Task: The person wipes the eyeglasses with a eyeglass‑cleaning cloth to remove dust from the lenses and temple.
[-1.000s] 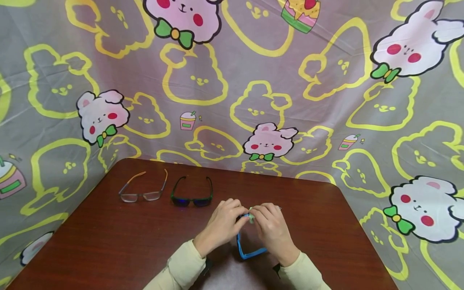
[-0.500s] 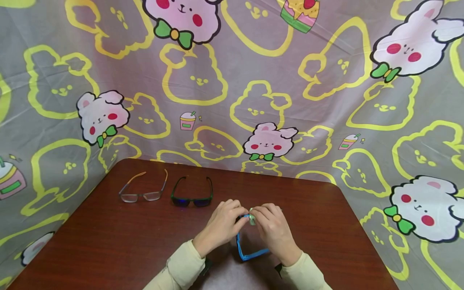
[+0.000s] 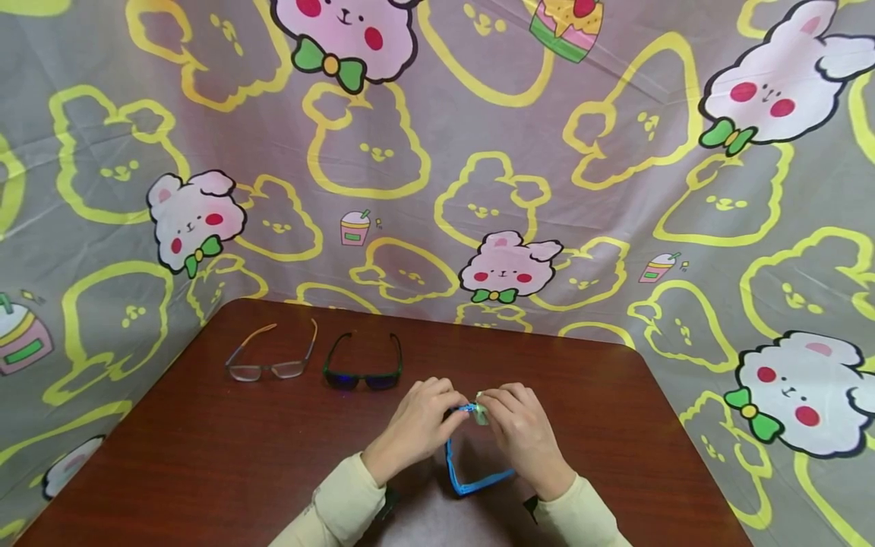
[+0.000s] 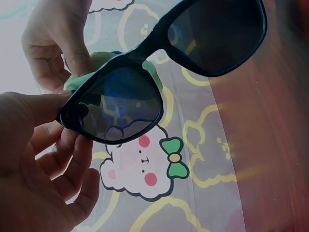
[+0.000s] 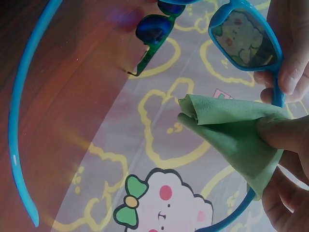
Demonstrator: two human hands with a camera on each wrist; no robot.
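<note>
Blue-framed sunglasses (image 5: pixel 279 67) are held up between both hands above the table. My left hand (image 3: pixel 420 422) pinches them at the outer corner of the front, by the hinge. In the left wrist view their frame (image 4: pixel 149 46) looks dark against the light. My right hand (image 3: pixel 522 433) holds a folded light green cloth (image 5: pixel 231 130) round one temple arm, a little way from the hinge. The arm's end (image 5: pixel 236 212) comes out below the cloth. The other temple arm (image 5: pixel 14 121) sticks out free. Fingers hide part of the cloth in the head view.
Clear glasses (image 3: pixel 265 371) with orange-tipped arms stand at the back left of the brown table (image 3: pixel 225 456). Beside them are dark sunglasses (image 3: pixel 362 380) with blue lenses. A patterned curtain (image 3: pixel 410 205) closes off the back and sides.
My right hand has slid slightly to the right with the cloth, away from the left hand. The sunglasses have shifted a little. My left hand has hardly moved.
</note>
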